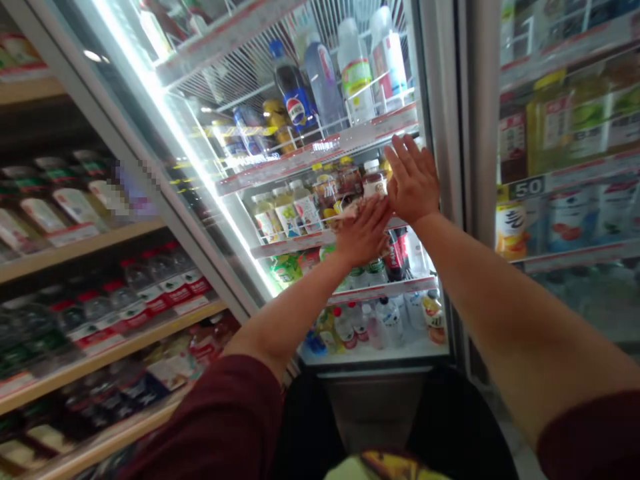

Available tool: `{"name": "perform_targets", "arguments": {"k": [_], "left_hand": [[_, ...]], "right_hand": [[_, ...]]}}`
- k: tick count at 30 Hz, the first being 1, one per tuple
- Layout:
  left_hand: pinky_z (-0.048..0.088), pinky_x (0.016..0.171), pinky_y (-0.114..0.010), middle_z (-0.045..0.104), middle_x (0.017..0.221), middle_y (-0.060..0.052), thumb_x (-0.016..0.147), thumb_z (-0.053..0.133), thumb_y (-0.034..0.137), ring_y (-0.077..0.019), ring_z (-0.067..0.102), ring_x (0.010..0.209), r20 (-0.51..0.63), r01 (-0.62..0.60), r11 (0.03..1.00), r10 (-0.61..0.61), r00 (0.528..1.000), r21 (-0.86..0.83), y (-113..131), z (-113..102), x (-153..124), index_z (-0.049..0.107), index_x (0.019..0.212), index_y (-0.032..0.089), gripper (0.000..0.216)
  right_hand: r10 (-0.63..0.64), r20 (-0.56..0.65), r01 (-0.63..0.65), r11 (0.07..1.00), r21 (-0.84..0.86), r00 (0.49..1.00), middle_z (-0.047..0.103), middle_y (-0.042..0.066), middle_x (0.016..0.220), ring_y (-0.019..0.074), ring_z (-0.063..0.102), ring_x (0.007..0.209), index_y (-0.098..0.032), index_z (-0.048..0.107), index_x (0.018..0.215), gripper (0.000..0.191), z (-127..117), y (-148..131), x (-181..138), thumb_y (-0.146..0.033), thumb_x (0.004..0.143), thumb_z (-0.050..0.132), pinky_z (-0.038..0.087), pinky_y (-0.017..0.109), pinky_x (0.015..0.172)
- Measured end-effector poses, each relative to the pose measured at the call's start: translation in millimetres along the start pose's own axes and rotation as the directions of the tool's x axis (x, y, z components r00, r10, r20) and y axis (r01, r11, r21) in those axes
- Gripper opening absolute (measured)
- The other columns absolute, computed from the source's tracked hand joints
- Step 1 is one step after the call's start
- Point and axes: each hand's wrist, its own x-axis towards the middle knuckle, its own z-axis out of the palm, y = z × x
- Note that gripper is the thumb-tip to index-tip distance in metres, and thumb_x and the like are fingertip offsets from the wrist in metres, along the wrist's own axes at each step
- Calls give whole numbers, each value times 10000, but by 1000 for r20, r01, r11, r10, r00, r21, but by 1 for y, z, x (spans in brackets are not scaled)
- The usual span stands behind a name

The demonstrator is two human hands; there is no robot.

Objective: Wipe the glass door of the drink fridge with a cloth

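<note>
My left hand [364, 230] is stretched out in front of the lit drinks fridge [345, 288], level with its middle shelf. Its fingers lie flat, pointing up and to the right, somewhat blurred. A pale pinkish patch shows at its fingertips; I cannot tell whether this is a cloth or a reflection. Higher up, my right hand [413, 179] has its fingers extended, palm turned to the fridge near the right-hand frame [447, 200]. It appears to hold nothing. Small bottles [327, 188] stand behind the hands. Whether either palm touches glass is unclear.
A cola bottle [295, 93] and other drinks fill the upper shelf. More bottles [350, 327] stand at the bottom. On the left, wooden shelves [125, 333] carry rows of bottles. Another drinks cabinet [575, 160] is at the right. A yellow-green patterned thing [385, 467] shows below me.
</note>
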Motion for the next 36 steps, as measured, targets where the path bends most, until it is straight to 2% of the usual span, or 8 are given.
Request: {"name": "perform_targets", "arguments": {"k": [4,10,13,15,21,28,31,36], "left_hand": [[307,1335,-528,426,1698,-79,1065,457,288,-260,232,1651,-6,-116,992,116,993,57,24,23,-48,438,1671,195,613],[366,1302,-498,584,1580,-46,1056,501,276,-287,502,1523,54,-68,997,67,996,20,-2,38,-144,554,1600,303,547],[381,1287,-532,641,1525,-56,1047,488,309,-302,527,1505,187,133,989,-119,975,-67,-28,36,-210,635,1528,319,503],[365,1297,-554,659,1510,-42,1023,496,380,-312,493,1531,263,377,922,-343,902,-90,-47,29,-254,690,1462,337,481],[270,1307,-690,548,1606,-177,995,391,417,-415,288,1624,228,656,754,-639,735,-2,-85,-4,-335,586,1558,163,647],[126,1365,-604,193,1775,-236,1038,292,546,-395,45,1672,121,784,620,-777,617,-17,-124,-16,-282,255,1686,-12,856],[-11,1379,-535,10,1806,-202,1082,289,486,-339,-103,1674,1,789,614,-789,615,-13,-152,-31,-221,108,1699,-51,838],[-84,1370,-492,13,1814,-160,1138,356,340,-294,-75,1673,-186,770,626,-776,602,-120,-191,-81,-92,87,1676,-80,734]], "right_hand": [[-38,2,38,999,-17,999,393,39,1729,254,276,1645,-208,430,1645,714,-1,1,-1,-189,932,394,230,590,1357],[-46,-15,45,998,-32,999,400,41,1725,251,293,1639,-222,427,1649,731,0,2,-1,-188,919,424,236,573,1352],[-45,-9,45,999,-10,999,391,38,1731,257,282,1643,-233,408,1660,753,0,3,-2,-183,909,430,221,598,1349],[-38,-5,38,999,-2,999,390,33,1732,254,280,1644,-247,400,1664,753,0,3,-2,-181,914,421,217,603,1349],[-20,9,20,1000,-24,1000,389,33,1735,272,273,1646,-244,411,1658,725,-2,0,-2,-195,934,415,213,593,1354],[-26,0,26,1000,17,1000,390,37,1736,313,273,1644,-264,389,1669,725,0,2,-2,-210,947,430,210,642,1345],[-46,-28,47,999,23,999,409,40,1725,311,306,1633,-248,411,1656,710,1,3,-2,-199,947,424,223,637,1343],[-47,-17,46,999,-2,999,416,37,1722,272,317,1631,-220,442,1631,668,0,2,-2,-182,966,400,236,581,1361]]}}
